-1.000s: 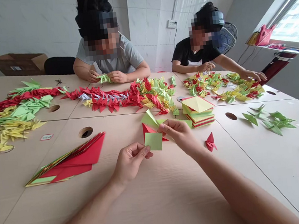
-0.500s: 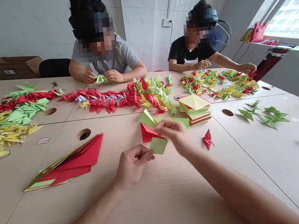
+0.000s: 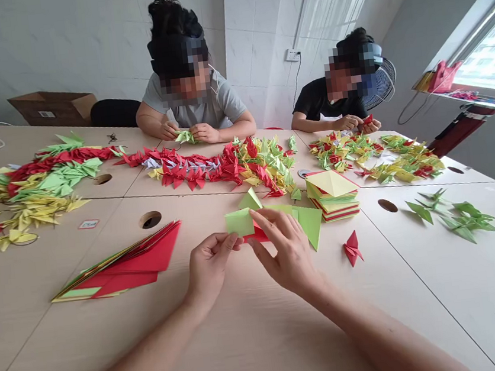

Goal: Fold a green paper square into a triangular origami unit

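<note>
A small folded green paper square (image 3: 239,223) is pinched at its lower left side between the thumb and fingers of my left hand (image 3: 212,264). My right hand (image 3: 285,251) hovers beside the square's right edge, its fingers spread. I cannot tell whether its fingertips touch the paper. Behind the hands lies a red folded paper (image 3: 257,232), partly covered. Green folded papers (image 3: 311,224) lie just beyond, partly hidden by my right hand. A stack of folded paper squares (image 3: 333,196) stands farther right, with a red origami crane (image 3: 352,249) in front of it.
A fanned pile of folded papers (image 3: 125,268) lies left. Strings of paper cranes (image 3: 196,168) run along the table's far half. Several green cranes (image 3: 456,215) lie right. Cable holes (image 3: 150,220) pierce the tabletop. Two people sit opposite, handling paper pieces.
My left hand has shifted the green square left and turned it. My right hand has lowered and spread its fingers. The right co-worker's outstretched arm has drawn back. The view has shifted.
</note>
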Action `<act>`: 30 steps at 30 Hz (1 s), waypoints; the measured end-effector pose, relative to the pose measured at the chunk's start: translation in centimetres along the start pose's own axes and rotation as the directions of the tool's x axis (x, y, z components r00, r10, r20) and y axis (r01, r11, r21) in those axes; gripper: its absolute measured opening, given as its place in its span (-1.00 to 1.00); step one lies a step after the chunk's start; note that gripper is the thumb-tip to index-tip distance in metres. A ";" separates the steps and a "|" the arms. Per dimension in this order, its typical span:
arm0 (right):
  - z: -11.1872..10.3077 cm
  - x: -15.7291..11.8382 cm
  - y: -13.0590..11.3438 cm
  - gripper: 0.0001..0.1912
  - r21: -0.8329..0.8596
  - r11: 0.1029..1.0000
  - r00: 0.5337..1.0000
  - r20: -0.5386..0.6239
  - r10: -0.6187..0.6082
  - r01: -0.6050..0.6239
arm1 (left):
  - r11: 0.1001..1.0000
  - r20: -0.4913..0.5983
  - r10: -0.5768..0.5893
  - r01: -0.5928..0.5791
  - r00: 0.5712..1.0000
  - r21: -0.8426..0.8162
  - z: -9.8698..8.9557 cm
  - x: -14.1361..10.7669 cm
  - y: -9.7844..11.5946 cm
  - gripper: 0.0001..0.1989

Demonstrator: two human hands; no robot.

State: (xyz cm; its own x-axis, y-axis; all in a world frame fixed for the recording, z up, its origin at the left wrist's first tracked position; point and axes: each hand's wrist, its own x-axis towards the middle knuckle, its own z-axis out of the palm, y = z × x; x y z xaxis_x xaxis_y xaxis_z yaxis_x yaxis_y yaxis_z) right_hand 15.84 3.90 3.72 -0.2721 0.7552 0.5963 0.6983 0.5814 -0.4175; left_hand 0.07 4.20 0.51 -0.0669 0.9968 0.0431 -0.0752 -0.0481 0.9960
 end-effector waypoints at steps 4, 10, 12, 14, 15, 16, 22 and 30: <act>-0.3 0.2 0.1 -0.73 0.258 0.962 0.996 0.023 0.083 -0.086 | 1.000 0.047 -0.002 0.003 0.999 -0.017 0.0 0.1 0.0 -0.79; 0.5 0.1 1.0 -0.94 0.359 0.927 0.993 0.089 0.082 -0.108 | 0.987 0.113 -0.089 0.103 0.990 -0.127 0.1 0.0 0.0 -0.76; 0.7 -0.1 0.9 -0.92 0.308 0.949 0.996 0.065 0.056 -0.074 | 0.974 0.109 -0.131 0.149 0.985 -0.173 0.1 0.1 -0.2 -0.77; 0.6 -0.1 0.6 -0.88 0.263 0.964 0.997 0.070 0.015 -0.033 | 0.955 0.090 -0.168 0.185 0.982 -0.232 0.2 0.2 -0.4 -0.78; 0.6 -0.1 0.5 -0.87 0.256 0.966 0.997 0.074 0.005 -0.023 | 0.946 0.080 -0.181 0.196 0.980 -0.257 0.2 0.2 -0.5 -0.77; 0.5 -0.1 0.3 -0.86 0.265 0.964 0.997 0.080 0.007 -0.028 | 0.940 0.072 -0.189 0.201 0.979 -0.277 0.2 0.2 -0.6 -0.77; 0.6 0.0 0.5 -0.85 0.506 0.792 0.936 0.256 0.241 -0.342 | 0.983 0.009 -0.095 0.095 0.995 -0.158 0.4 -0.3 0.3 -0.71; 1.1 -0.2 0.3 -0.83 0.571 0.767 0.955 0.215 0.206 -0.294 | 0.989 0.023 -0.033 0.036 0.999 -0.141 0.1 0.1 0.7 -0.74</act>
State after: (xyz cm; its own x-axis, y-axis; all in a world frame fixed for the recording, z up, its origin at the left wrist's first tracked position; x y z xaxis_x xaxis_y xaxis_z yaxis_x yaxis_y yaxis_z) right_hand 15.38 4.24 2.66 -0.2580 0.9060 0.3356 0.2378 0.3962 -0.8869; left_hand 0.07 4.27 1.24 -0.0412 0.9991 0.0120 -0.2175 -0.0207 0.9759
